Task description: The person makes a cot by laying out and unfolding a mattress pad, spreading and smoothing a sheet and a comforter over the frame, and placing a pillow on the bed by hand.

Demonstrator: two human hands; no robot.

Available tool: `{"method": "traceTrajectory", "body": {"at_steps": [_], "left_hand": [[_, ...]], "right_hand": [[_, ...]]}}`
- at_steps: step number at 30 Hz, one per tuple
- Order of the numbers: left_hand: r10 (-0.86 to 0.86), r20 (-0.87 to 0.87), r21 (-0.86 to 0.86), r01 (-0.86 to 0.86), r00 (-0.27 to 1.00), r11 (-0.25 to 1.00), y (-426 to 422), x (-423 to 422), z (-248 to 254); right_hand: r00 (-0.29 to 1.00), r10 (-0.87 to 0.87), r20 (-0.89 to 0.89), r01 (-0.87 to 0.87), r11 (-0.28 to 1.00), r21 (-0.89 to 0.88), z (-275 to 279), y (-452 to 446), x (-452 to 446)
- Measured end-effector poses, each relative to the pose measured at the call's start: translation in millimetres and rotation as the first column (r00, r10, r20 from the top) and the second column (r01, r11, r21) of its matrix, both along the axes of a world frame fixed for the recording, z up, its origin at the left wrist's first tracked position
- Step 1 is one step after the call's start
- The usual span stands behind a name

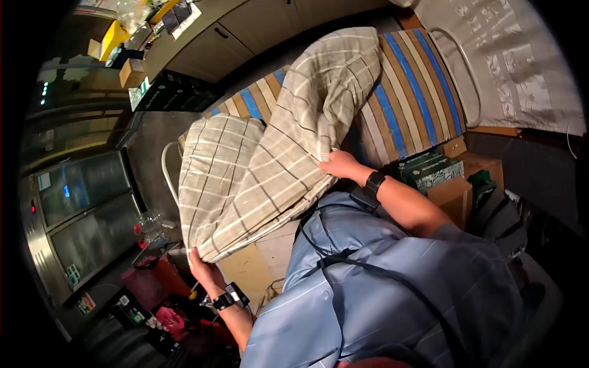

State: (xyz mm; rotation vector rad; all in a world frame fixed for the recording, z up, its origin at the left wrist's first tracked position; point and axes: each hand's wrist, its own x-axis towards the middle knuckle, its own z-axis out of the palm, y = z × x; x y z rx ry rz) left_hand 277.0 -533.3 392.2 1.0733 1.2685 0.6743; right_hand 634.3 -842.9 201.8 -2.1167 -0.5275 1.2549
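A beige quilt [270, 165] with a white and dark check lies bunched and folded over a striped folding bed [411, 92]. My left hand [205, 273] is closed on the quilt's near left corner. Farther right, my right hand [343, 165] pinches the near edge of the quilt, where the cloth gathers into creases. Between my two hands the edge runs slack and slanting. Part of the quilt rises in a loose heap toward the bed's far side. What lies under the folds is hidden.
Cabinets [215, 49] line the far side, with a cluttered counter above. A glass-door cooler [92, 208] stands at left, near red bags [159, 282]. Cardboard boxes [451, 196] sit on the right by the bed. A printed cloth [497, 61] hangs at the bed's right end.
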Motion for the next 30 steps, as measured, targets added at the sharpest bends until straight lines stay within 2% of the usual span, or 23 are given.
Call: {"method": "traceTrajectory", "body": {"at_steps": [2,4,5,8,10,12,13,14,16,20,24,28,29,30], "left_hand": [[-0.010,-0.017,-0.024,0.010,1.000,1.000,4,16,-9],[-0.021,-0.145,-0.113,0.004,0.989,0.994,9,33,-1],[-0.040,-0.110,-0.116,0.027,0.993,0.993,14,33,-6],[-0.063,-0.020,-0.117,0.061,0.998,0.991,31,33,-14],[-0.045,0.033,-0.120,0.048,0.998,0.992,34,43,-10],[-0.056,0.036,-0.155,0.061,0.998,0.986,39,45,-9],[-0.064,0.025,-0.153,0.067,0.998,0.986,33,49,-3],[-0.071,0.014,-0.151,0.072,0.997,0.986,25,55,3],[-0.083,0.004,-0.144,0.082,0.997,0.986,14,62,8],[-0.045,-0.021,-0.207,0.040,0.999,0.977,10,61,3],[-0.034,-0.068,-0.195,0.020,0.997,0.981,13,61,-10],[-0.009,-0.127,-0.225,-0.020,0.992,0.974,19,57,-22],[-0.005,-0.151,-0.229,-0.030,0.989,0.973,24,51,-27],[-0.006,-0.172,-0.236,-0.035,0.985,0.971,30,43,-33]], "right_hand": [[0.979,-0.024,-0.204,0.002,0.994,-0.107,-15,-14,-13],[0.898,-0.285,-0.336,0.277,0.958,-0.072,-41,-27,-37],[0.826,-0.399,-0.399,0.407,0.911,-0.068,-55,-34,-46],[0.768,-0.529,-0.362,0.512,0.846,-0.150,-70,-40,-53],[0.839,-0.496,-0.223,0.458,0.865,-0.203,-98,-47,-51],[0.957,-0.287,0.031,0.287,0.936,-0.202,-139,-50,-40],[0.955,-0.297,-0.014,0.286,0.929,-0.234,-133,-44,-27],[0.939,-0.322,0.125,0.344,0.903,-0.259,-155,-35,-21],[0.897,-0.409,0.169,0.437,0.879,-0.191,-134,-15,12],[0.867,-0.445,0.225,0.489,0.848,-0.206,-177,14,66],[0.871,-0.426,0.243,0.486,0.816,-0.313,-197,33,97],[0.903,-0.377,0.208,0.430,0.820,-0.378,-245,30,101],[0.922,-0.325,0.211,0.378,0.874,-0.306,-255,18,100],[0.904,-0.349,0.246,0.411,0.868,-0.279,-267,6,98]]}}
